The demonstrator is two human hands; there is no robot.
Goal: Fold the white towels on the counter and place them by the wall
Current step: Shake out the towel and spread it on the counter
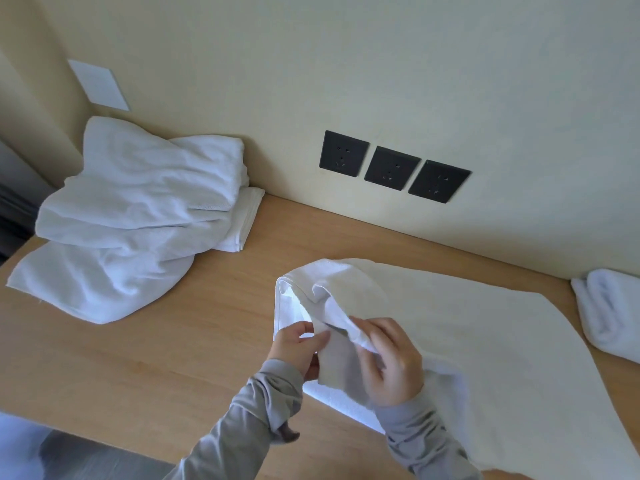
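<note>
At left end of towel (485, 341), left hand (298, 348) and right hand (391, 362) both pinch cloth. Long axis runs rightward; right hand nearer the bulk.

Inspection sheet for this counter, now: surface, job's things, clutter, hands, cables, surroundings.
Surface: wooden counter, set against the wall.
Job's things: spread towel lies flat on the counter with its left end lifted. A towel pile is heaped loosely at the left by the wall. A folded towel sits at the right edge near the wall.
Clutter: nothing seen.
Hands: left hand pinches the edge of the spread towel. The right hand grips a fold of the same towel.
Cables: nothing seen.
Surroundings: three black sockets on the wall, nothing plugged in. A white plate is on the wall at upper left.
</note>
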